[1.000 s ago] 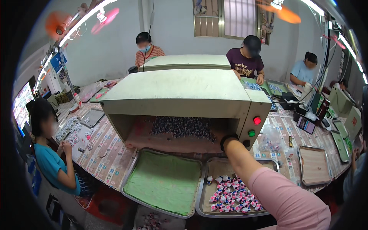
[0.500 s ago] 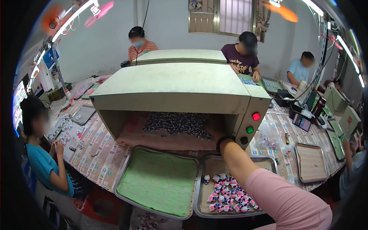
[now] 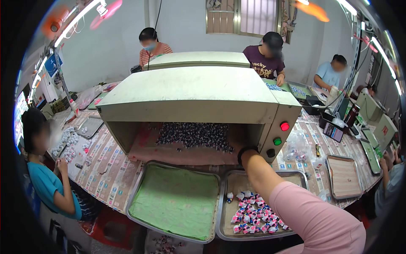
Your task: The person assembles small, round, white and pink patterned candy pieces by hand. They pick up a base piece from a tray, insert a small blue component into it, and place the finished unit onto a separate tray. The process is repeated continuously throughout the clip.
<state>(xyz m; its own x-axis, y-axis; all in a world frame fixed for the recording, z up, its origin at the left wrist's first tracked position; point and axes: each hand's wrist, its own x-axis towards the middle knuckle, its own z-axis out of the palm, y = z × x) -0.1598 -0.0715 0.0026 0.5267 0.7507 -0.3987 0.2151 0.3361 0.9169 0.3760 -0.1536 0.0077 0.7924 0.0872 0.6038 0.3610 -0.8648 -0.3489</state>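
Note:
My right arm, in a pink sleeve with a dark band at the wrist, reaches into the opening of a cream box-shaped machine (image 3: 188,91). Inside, my right hand (image 3: 237,139) is in shadow at the right end of a wide heap of small dark-and-white pieces (image 3: 190,136). Its fingers cannot be made out. The heap lies on a pink cloth (image 3: 186,155) that covers the machine's floor. Below my forearm, a metal tray (image 3: 223,211) bears a cluster of pink, white and dark blue figure-like pieces (image 3: 256,213). My left hand is out of the picture.
Left of that tray stands another, lined with green cloth (image 3: 173,201). The machine's right post has a red light (image 3: 284,126), a green one and a black knob. A lined tray (image 3: 343,177) and a plastic bag (image 3: 296,148) lie rightward. Several people work around the table.
The view has shifted slightly. My right hand stays inside the machine beside the heap, with little visible movement. At the back, the person in the dark purple shirt has moved their hands.

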